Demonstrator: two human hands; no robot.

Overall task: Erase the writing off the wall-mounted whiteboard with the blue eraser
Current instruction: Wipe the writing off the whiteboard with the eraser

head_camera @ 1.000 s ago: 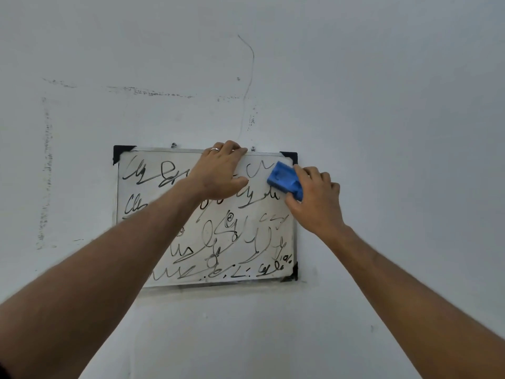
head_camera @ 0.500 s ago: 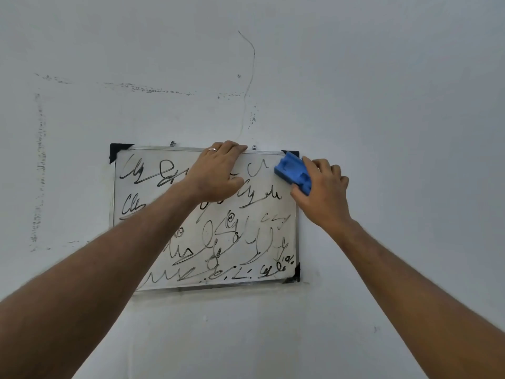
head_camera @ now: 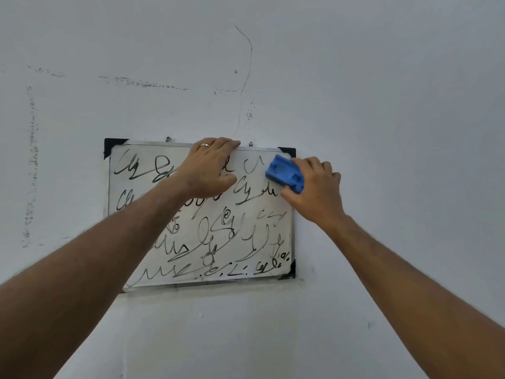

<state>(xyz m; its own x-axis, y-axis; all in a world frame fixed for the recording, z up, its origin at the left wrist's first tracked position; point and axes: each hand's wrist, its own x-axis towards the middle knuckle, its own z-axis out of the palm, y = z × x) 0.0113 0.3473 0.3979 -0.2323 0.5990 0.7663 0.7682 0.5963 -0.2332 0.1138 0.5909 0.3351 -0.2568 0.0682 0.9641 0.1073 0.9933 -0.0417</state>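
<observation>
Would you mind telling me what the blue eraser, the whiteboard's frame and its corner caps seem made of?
Blue eraser: moulded matte plastic, judging by its recessed grip. Whiteboard frame: likely aluminium, a thin silvery glinting strip. Corner caps: probably black matte plastic.

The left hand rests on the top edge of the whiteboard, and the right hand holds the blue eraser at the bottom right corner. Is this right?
Not quite. In the head view the blue eraser sits near the top right corner of the whiteboard, not the bottom right. The left hand does rest on the top edge, and the right hand holds the eraser.
</observation>
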